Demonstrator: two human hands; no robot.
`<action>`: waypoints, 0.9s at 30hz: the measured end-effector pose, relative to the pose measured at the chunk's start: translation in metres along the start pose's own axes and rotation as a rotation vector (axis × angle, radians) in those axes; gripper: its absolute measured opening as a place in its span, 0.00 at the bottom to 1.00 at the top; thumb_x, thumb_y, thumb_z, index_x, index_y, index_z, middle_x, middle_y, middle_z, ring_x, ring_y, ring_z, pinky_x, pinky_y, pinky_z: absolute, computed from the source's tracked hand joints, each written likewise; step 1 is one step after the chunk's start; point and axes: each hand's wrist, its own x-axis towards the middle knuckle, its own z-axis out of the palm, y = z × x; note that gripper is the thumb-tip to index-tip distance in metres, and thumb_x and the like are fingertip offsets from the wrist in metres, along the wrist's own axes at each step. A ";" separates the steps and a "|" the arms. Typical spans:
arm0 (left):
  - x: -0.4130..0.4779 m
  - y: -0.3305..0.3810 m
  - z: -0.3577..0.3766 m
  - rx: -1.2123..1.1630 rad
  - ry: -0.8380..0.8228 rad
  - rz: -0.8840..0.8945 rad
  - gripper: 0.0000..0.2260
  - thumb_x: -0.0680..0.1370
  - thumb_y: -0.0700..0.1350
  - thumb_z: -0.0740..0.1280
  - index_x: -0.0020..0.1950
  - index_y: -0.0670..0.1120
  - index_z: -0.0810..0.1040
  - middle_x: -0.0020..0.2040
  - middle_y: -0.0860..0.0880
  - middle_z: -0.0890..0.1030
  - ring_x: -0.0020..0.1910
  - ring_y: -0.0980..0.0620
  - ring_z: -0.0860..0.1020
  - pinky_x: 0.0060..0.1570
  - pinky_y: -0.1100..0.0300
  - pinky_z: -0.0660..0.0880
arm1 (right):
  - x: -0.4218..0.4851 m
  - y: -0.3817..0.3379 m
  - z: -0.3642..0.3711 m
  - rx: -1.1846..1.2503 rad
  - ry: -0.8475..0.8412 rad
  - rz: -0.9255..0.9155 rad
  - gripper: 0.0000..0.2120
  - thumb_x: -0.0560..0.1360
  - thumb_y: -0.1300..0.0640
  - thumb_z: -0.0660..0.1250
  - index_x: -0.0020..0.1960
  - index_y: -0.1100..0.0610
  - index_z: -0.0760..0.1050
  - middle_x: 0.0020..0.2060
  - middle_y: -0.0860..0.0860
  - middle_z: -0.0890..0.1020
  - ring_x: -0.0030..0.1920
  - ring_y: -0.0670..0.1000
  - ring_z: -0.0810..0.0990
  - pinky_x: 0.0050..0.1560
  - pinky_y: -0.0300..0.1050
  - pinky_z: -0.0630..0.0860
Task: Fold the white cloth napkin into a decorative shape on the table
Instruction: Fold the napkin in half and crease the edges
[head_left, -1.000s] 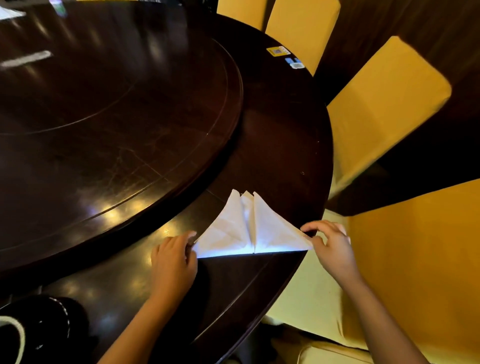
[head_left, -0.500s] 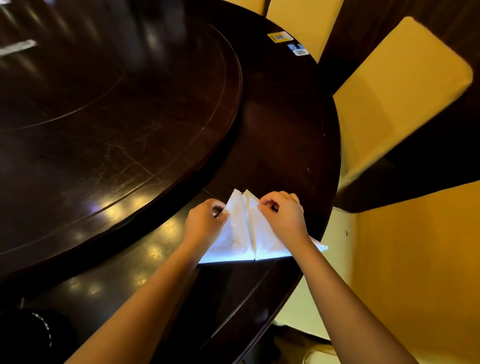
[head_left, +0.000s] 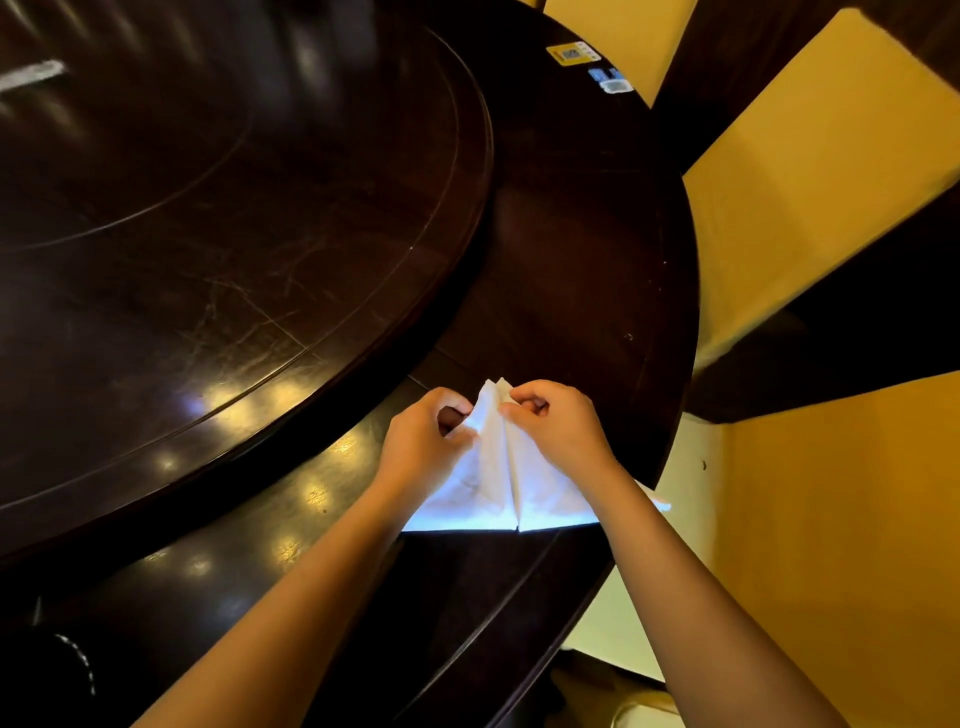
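The white cloth napkin (head_left: 506, 486) lies folded into a triangle on the outer ring of the dark round table (head_left: 582, 270), its point facing away from me and a crease down its middle. My left hand (head_left: 423, 441) pinches the left flap near the top point. On the other side of the crease, my right hand (head_left: 563, 423) pinches the right flap close to the same point. The napkin's right corner sticks out past the table edge, partly hidden by my right forearm.
A raised dark turntable (head_left: 208, 208) fills the table's middle, just beyond the napkin. Yellow-covered chairs (head_left: 810, 156) stand around the table's right edge. Small stickers (head_left: 574, 52) sit at the far rim. A dark object (head_left: 47, 670) is at the lower left.
Both hands left the napkin's bottom corners and came up to its top point, where they now pinch the two flaps. The camera has tilted slightly.
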 end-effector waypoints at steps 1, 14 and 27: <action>0.000 -0.001 0.000 -0.005 -0.002 0.012 0.08 0.71 0.41 0.70 0.45 0.52 0.77 0.37 0.58 0.77 0.38 0.59 0.76 0.37 0.66 0.71 | 0.001 0.000 -0.001 0.011 -0.007 0.010 0.09 0.71 0.54 0.70 0.49 0.58 0.80 0.31 0.42 0.73 0.41 0.51 0.74 0.53 0.55 0.73; 0.012 0.005 0.000 0.120 -0.020 0.119 0.14 0.73 0.47 0.69 0.58 0.50 0.73 0.46 0.52 0.78 0.43 0.54 0.75 0.41 0.62 0.71 | 0.008 0.003 -0.006 -0.028 0.150 0.030 0.07 0.73 0.54 0.68 0.45 0.58 0.78 0.32 0.46 0.74 0.43 0.55 0.77 0.51 0.55 0.74; -0.006 -0.035 0.025 0.794 -0.052 0.612 0.23 0.79 0.56 0.48 0.72 0.50 0.62 0.74 0.51 0.62 0.74 0.52 0.53 0.70 0.47 0.51 | 0.016 0.003 -0.002 -0.146 0.288 -0.057 0.08 0.75 0.53 0.66 0.49 0.57 0.76 0.36 0.48 0.75 0.48 0.50 0.70 0.48 0.41 0.57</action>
